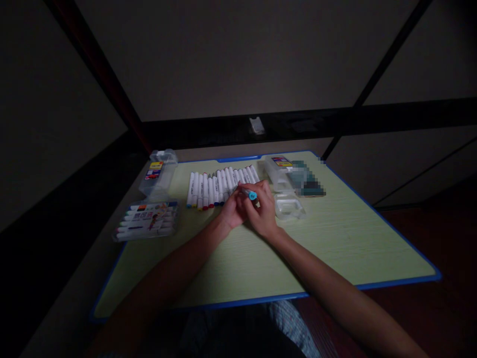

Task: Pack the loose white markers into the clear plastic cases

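Table: pale green top, blue rim (257, 302); carries nearly everything listed here.
Held marker: turquoise-ended marker (252, 195), above mid-table, well in from near edge; turquoise end points back at the wearer, other end hidden by the hands.
Right hand (264, 206): pinching the held marker between thumb and fingers, probably to control its angle.
Left hand (235, 210): right beside it, palm turned inward, fingers partly hidden; can't tell if they press on the marker. Likely placed there to steady it.
Marker row (210, 190): white barrels side by side, colored ends toward near edge, lying between hands and far edge. Probably lined up so colors read at a glance; right end partly behind the hands.
Far left corner: clear case (158, 176) with yellow label.
Left edge: flat marker pack (147, 221), transparent, markers inside; seems to overlap the rim, perhaps parked aside for working room.
Toward far right corner: second clear case (279, 171), similar label; pixelated item (306, 178) just beside it, can't identify.
Right of right hand: small clear tray (288, 207), just beside the fingers, probably within easy reach.
Beyond far edge: small pale object (257, 126) on dark ledge; too dim to name.
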The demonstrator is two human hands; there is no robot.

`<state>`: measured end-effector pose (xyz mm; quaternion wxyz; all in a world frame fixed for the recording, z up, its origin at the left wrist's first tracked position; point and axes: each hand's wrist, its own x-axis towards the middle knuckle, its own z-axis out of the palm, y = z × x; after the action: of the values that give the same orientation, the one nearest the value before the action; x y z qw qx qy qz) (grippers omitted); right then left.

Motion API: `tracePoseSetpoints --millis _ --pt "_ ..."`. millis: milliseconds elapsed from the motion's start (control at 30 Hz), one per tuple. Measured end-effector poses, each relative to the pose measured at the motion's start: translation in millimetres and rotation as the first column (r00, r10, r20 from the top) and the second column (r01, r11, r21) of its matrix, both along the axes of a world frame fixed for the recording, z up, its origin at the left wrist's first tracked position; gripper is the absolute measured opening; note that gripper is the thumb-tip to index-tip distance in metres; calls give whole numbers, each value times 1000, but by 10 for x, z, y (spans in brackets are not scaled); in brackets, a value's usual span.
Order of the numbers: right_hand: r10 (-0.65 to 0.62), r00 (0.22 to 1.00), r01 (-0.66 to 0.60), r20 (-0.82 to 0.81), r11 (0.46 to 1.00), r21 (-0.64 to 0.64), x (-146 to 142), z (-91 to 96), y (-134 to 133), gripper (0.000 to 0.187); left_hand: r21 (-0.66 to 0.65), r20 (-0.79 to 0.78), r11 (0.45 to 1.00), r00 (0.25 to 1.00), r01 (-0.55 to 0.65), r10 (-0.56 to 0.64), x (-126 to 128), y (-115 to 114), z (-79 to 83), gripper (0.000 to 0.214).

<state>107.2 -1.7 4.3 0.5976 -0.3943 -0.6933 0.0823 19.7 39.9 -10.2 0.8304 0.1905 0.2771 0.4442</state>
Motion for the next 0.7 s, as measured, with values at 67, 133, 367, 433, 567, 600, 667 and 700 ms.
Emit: tracePoseSetpoints --millis 67,133,367,433,567,600,667,700 --pt "4 1000 -4 11 1000 5 1 -1 0 19 6 41 1000 999 0 0 -1 10 -24 39" --pt "-3 1000 4 24 1000 -7 1 2 -4 18 -5 65 1000 998 -7 7 -4 23 -49 36" --pt "-21 1000 21 14 999 50 4 19 -14 16 -37 52 999 999 -5 6 -21 40 -56 31" --pt "-13 1000 12 16 997 77 3 15 -6 15 -30 71 999 997 14 -12 -25 37 -53 35" --pt "-4 1000 2 17 991 130 -5 7 10 10 -9 118 999 992 50 -48 -33 32 -80 42" --pt "1 1000 -2 14 991 137 -8 8 9 9 -1 116 999 992 52 -51 -33 31 -89 43" --pt "12 1000 -13 11 991 137 -13 16 2 9 23 79 999 996 31 -32 -31 25 -101 44" --pt "17 1000 -18 10 991 134 -14 22 -5 9 38 46 999 999 8 -9 -28 21 -101 43"
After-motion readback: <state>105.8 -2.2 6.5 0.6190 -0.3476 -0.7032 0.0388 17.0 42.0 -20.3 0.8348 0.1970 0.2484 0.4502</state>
